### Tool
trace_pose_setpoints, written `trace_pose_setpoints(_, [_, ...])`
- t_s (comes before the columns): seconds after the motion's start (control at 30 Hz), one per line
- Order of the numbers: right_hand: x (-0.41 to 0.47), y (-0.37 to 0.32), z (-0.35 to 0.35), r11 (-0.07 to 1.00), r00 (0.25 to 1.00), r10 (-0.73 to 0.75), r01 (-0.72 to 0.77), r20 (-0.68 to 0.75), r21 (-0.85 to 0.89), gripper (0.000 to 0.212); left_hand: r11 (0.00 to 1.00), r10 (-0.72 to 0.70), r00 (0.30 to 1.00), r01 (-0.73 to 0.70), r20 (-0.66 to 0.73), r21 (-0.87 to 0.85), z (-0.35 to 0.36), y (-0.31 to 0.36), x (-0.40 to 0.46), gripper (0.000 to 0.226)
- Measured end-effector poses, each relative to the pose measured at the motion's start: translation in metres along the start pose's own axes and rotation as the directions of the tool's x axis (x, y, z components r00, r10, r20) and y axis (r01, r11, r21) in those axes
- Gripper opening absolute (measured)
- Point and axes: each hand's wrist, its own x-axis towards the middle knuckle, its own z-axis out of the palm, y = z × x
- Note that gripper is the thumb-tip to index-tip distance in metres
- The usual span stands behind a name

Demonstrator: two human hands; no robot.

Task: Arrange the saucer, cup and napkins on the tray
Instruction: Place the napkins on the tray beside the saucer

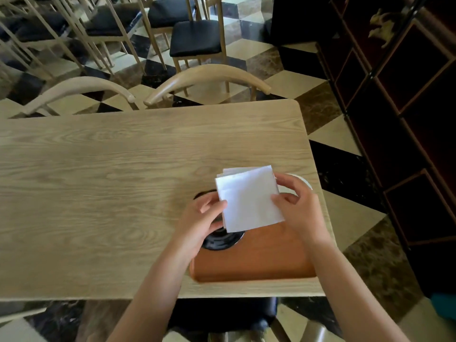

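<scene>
A stack of white napkins is held in the air above the tray by both hands. My left hand grips its left edge and my right hand grips its right edge. Below lies a brown wooden tray on the table's near right part. A black saucer sits at the tray's far left corner, mostly hidden by my left hand and the napkins. A white cup peeks out behind my right hand, just beyond the tray.
The light wooden table stretches left and away. Two curved chair backs stand at its far edge, more chairs behind. A dark shelf unit stands at the right. A black seat is under the near edge.
</scene>
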Motion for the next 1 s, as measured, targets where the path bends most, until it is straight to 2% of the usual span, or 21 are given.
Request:
trace_pose_setpoints(0.13, [-0.044,0.027,-0.024,0.992,0.994,-0.004,-0.009,-0.11,-0.122,0.037,0.995,0.047,0.994,-0.038,-0.102,0.087,0.026,-0.04,-0.031,0.033])
trace_pose_setpoints(0.2, [-0.058,0.044,-0.036,0.975,0.993,-0.048,0.023,-0.107,-0.223,0.031,0.977,0.13,0.983,-0.104,-0.131,0.185,0.038,-0.061,-0.04,0.028])
trace_pose_setpoints(0.33, [-0.072,0.079,-0.055,0.909,1.0,-0.015,0.005,-0.019,-0.417,0.027,0.871,0.292,0.954,-0.236,-0.068,0.431,0.053,-0.101,-0.042,0.018])
trace_pose_setpoints(0.47, [-0.071,0.105,-0.059,0.845,0.995,0.077,-0.027,0.071,-0.534,0.033,0.823,0.272,0.962,-0.239,0.011,0.516,0.057,-0.131,-0.034,0.015])
trace_pose_setpoints(0.57, [-0.066,0.117,-0.057,0.823,0.993,0.075,-0.01,0.091,-0.568,0.034,0.775,0.242,0.968,-0.235,0.068,0.587,0.057,-0.145,-0.025,0.028])
trace_pose_setpoints(0.63, [-0.065,0.122,-0.057,0.813,0.994,0.062,0.004,0.094,-0.583,0.035,0.732,0.272,0.959,-0.259,0.078,0.63,0.058,-0.15,-0.021,0.032])
trace_pose_setpoints(0.73, [-0.069,0.133,-0.057,0.779,0.995,-0.016,0.075,0.099,-0.622,0.036,0.592,0.342,0.929,-0.329,0.14,0.736,0.06,-0.158,-0.022,0.035])
trace_pose_setpoints(0.87, [-0.078,0.143,-0.058,0.716,0.987,-0.121,0.161,0.106,-0.679,0.038,0.45,0.37,0.913,-0.335,0.168,0.828,0.06,-0.164,-0.026,0.038])
trace_pose_setpoints(1.0, [-0.083,0.152,-0.06,0.497,0.932,-0.32,0.315,0.167,-0.809,0.03,0.196,0.452,0.85,-0.393,0.273,0.899,0.056,-0.172,-0.027,0.037])
